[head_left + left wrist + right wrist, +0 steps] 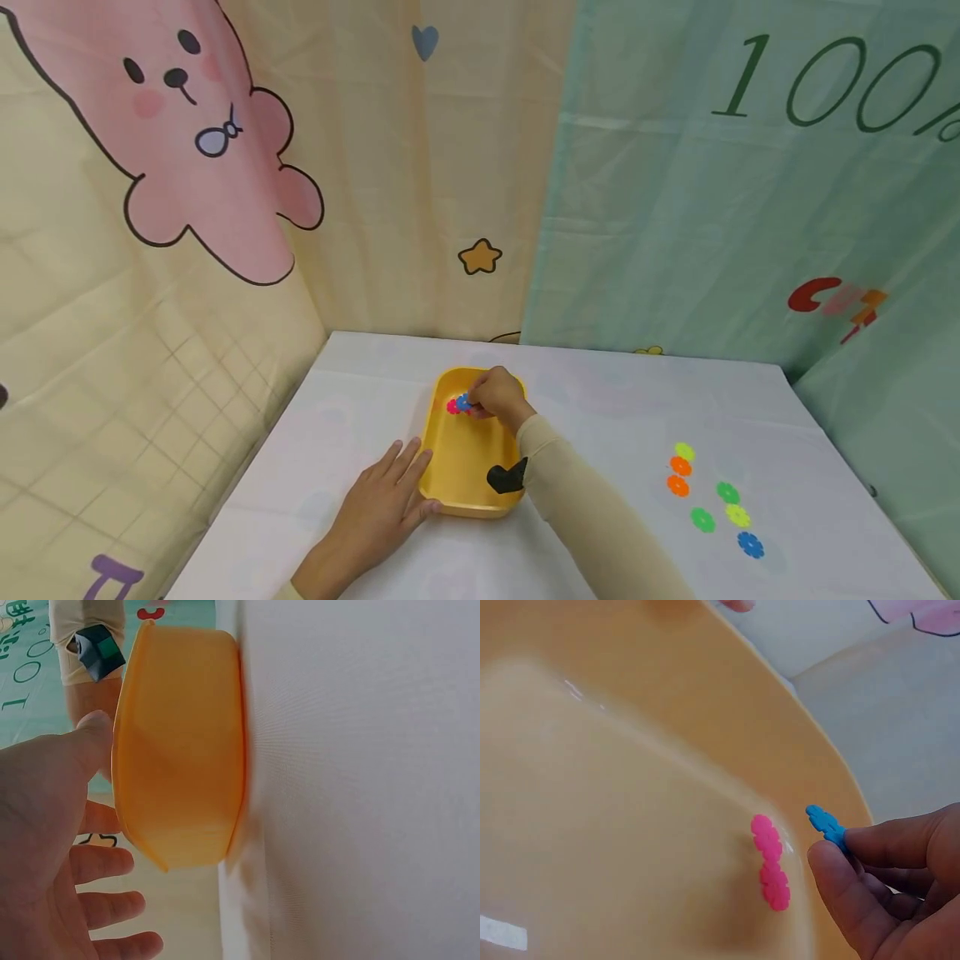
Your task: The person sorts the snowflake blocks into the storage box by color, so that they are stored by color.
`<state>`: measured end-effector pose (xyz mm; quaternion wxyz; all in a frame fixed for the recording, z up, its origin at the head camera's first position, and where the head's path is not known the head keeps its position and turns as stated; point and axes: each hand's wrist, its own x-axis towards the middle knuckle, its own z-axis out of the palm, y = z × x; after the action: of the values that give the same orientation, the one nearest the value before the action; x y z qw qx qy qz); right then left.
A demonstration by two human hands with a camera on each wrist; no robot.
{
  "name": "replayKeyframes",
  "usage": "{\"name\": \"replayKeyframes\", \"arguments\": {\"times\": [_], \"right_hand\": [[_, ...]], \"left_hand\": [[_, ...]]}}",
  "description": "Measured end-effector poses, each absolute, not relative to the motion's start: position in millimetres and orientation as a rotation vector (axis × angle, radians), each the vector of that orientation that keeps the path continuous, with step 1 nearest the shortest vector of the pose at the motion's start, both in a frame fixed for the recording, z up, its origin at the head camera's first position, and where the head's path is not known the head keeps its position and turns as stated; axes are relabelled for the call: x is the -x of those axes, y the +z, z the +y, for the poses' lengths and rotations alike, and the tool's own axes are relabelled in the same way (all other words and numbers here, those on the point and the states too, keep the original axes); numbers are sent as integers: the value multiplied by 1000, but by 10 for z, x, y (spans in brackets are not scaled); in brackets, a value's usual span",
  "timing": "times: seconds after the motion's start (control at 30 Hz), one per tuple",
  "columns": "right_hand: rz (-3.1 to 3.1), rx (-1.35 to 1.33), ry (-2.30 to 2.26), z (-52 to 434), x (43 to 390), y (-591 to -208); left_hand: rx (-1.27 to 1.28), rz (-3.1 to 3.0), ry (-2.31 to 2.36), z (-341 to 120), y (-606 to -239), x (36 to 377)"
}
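Note:
A yellow tray (438, 467) lies on the white table. My right hand (497, 398) reaches into its far end and pinches a blue flower-shaped disc (826, 826) between thumb and fingers, just above the tray floor. A pink disc (769, 862) lies in the tray (630, 825) right beside it, also seen as the pink disc (453, 407). My left hand (386, 500) lies flat on the table with straight fingers against the tray's left side; its thumb (94, 731) touches the tray wall (180, 765).
Several loose flower discs, green (702, 520), orange (679, 477), yellow-green (684, 452) and blue (750, 545), lie on the table's right part. Printed cloth backdrops hang behind and to both sides. A black wrist camera (507, 478) sits on my right forearm over the tray.

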<state>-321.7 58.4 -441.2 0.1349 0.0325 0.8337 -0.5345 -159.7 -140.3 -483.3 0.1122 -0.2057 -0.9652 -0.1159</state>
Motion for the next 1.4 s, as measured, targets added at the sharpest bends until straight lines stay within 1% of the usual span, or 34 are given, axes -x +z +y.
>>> {"name": "replayKeyframes", "arguments": {"times": [0.37, 0.73, 1.0, 1.23, 1.4], "right_hand": [[2496, -61, -1355, 440, 3188, -4654], [2559, -42, -1243, 346, 3141, -4650], [2583, 11, -1238, 343, 3136, -4680], [2558, -37, -1221, 350, 3126, -4661], [2551, -21, -1231, 363, 3114, -4642]], "left_hand": [[548, -2798, -382, -1498, -4772, 1603], [471, -2718, -373, -1587, -4774, 1613], [426, -2869, -265, -1636, -4774, 1617], [427, -2964, -268, -1629, -4759, 1597], [437, -2959, -270, -1619, -4775, 1601]]}}
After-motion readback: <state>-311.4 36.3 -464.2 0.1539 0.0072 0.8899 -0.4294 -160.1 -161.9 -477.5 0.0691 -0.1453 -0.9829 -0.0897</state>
